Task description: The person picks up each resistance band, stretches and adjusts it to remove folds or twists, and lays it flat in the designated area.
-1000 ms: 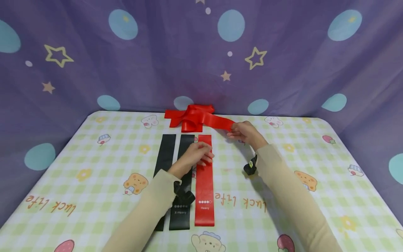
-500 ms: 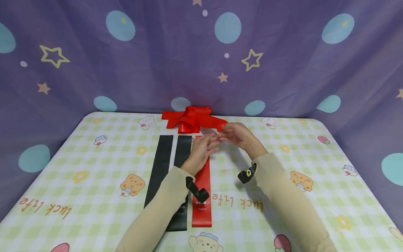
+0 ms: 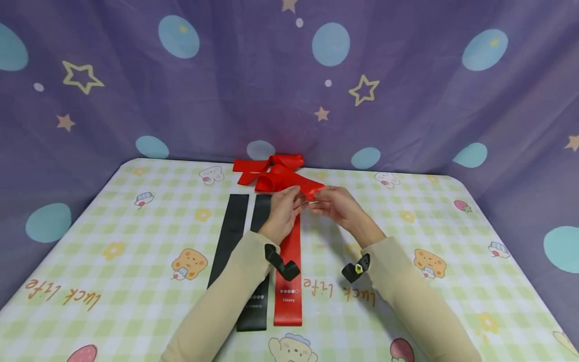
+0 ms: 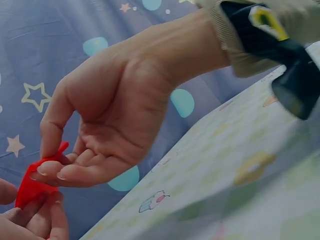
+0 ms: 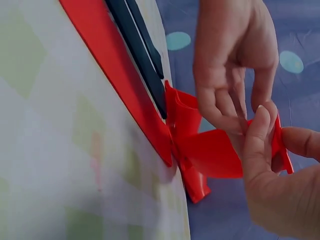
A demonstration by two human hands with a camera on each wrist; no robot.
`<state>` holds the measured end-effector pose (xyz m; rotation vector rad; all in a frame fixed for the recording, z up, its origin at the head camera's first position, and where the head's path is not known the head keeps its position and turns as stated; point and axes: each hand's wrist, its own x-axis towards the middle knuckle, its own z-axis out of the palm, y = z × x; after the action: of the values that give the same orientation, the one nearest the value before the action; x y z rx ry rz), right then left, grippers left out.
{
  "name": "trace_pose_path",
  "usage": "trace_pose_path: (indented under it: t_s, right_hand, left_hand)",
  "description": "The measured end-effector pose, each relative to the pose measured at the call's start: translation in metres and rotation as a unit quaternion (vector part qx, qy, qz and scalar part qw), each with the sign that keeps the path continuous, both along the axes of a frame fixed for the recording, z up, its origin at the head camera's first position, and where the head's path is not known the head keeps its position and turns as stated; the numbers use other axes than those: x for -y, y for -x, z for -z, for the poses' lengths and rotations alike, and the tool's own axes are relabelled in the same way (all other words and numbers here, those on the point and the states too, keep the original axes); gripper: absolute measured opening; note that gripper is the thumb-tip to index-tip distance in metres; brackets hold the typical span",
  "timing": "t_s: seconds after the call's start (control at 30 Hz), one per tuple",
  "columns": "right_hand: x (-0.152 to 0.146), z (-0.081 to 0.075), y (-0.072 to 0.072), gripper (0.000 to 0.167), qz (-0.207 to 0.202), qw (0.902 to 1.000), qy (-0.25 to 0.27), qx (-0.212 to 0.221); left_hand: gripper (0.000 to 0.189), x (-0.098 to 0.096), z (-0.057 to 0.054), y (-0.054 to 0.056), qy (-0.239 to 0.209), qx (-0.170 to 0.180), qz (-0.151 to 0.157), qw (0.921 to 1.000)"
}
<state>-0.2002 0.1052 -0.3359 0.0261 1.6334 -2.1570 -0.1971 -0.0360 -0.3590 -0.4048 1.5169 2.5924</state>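
Note:
Toward the back of the table, a loosely looped red resistance band (image 3: pixel 289 176) has one end raised between two hands. My left hand (image 3: pixel 281 215) pinches that end from the left. From the right, my right hand (image 3: pixel 343 207) pinches the same end with thumb and fingers. The left wrist view shows the red band end (image 4: pixel 33 187) between both sets of fingertips. In the right wrist view, the band (image 5: pixel 212 152) runs from its folds up to the hands. Below the hands lies a flat red band (image 3: pixel 288 312) marked "Heavy", partly covered by my left hand and wrist camera.
Left of the flat red band lie a black band (image 3: pixel 252 321) and another black band (image 3: pixel 228 234), both partly under my left sleeve (image 3: pixel 221 301). The checked tablecloth (image 3: pixel 149 226) has cartoon prints. A purple curtain (image 3: pixel 253 90) hangs behind the table's back edge.
My left hand has moved up and right from over the flat bands to the looped band's end. My right hand has brought that end left and slightly nearer; both hands now pinch it.

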Motion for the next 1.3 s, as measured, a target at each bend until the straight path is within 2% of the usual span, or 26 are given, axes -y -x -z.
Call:
trace_pose_path:
  t_s: [0.13, 0.37, 0.63, 0.83, 1.07, 1.3]
  right_hand:
    - [0.001, 0.002, -0.010, 0.004, -0.004, 0.9999, -0.007, -0.006]
    - [0.001, 0.002, -0.026, 0.005, -0.010, 0.9995, -0.025, -0.018]
    - [-0.001, 0.005, -0.046, 0.012, -0.021, 0.9989, -0.037, -0.020]
    - [-0.004, 0.007, -0.058, 0.012, -0.013, 0.9985, -0.044, -0.029]
    - [-0.003, 0.006, -0.072, 0.012, -0.034, 0.9973, -0.057, -0.032]
    - [-0.006, 0.010, -0.084, 0.016, -0.062, 0.9953, -0.065, -0.036]
  left_hand:
    - [0.033, -0.001, -0.001, 0.003, -0.006, -0.002, -0.009, 0.9999]
    - [0.006, -0.004, -0.003, 0.008, -0.041, -0.020, -0.012, 0.9989]
    - [0.012, -0.004, -0.003, 0.013, -0.051, -0.032, -0.017, 0.9981]
    - [0.018, -0.004, -0.007, 0.016, -0.040, -0.040, -0.008, 0.9984]
    - [0.027, -0.004, -0.012, 0.018, -0.031, -0.056, -0.017, 0.9978]
    - [0.023, -0.004, -0.016, 0.017, -0.008, -0.038, -0.010, 0.9992]
